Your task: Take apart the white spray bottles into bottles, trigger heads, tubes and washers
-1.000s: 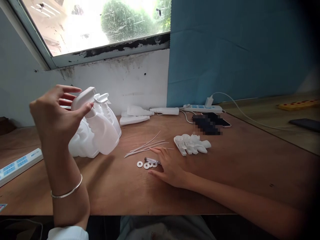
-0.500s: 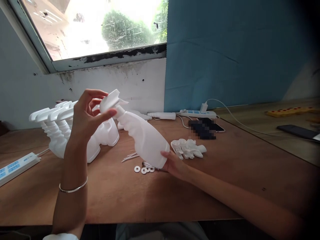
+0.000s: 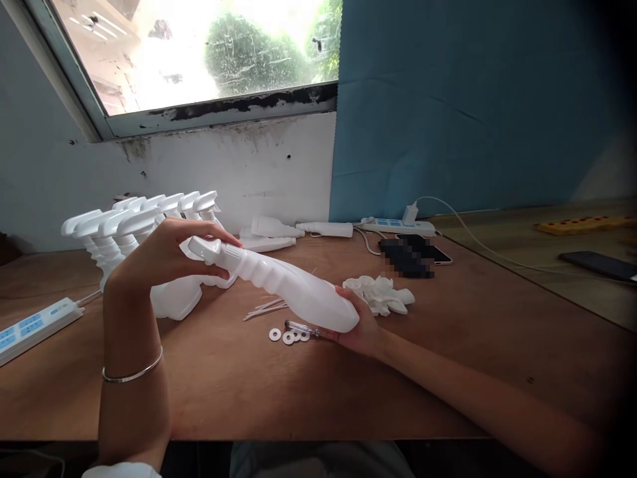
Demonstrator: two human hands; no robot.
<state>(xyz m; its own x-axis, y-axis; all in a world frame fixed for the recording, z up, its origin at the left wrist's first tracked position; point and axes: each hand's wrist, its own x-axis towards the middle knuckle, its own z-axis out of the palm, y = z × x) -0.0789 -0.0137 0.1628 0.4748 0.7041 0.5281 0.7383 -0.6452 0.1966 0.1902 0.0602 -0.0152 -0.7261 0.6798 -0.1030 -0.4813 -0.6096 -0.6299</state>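
A white spray bottle [image 3: 303,289] lies tilted in the air between my hands, base to the right and lower. My left hand [image 3: 172,249] has its thumb and fingers around the white spray head [image 3: 205,249] and collar at the neck. My right hand [image 3: 362,326] grips the bottle's base. Just below the bottle, several white washers [image 3: 288,337] lie beside a small clear tube-like part [image 3: 302,328]. Thin white tubes [image 3: 266,308] are on the table behind them, partly hidden by the bottle.
Several spray bottles with heads [image 3: 124,222] stand at the left. Bottles without heads [image 3: 273,227] lie by the wall. Loose white spray heads [image 3: 381,294] are piled right of the bottle. Power strips [image 3: 37,328] and phones [image 3: 438,250] also lie on the brown table [image 3: 239,398].
The bottle has turned about its length and dropped closer to level. My left hand has moved lower, with the spray head now lined up on the neck. My right hand still holds the base.
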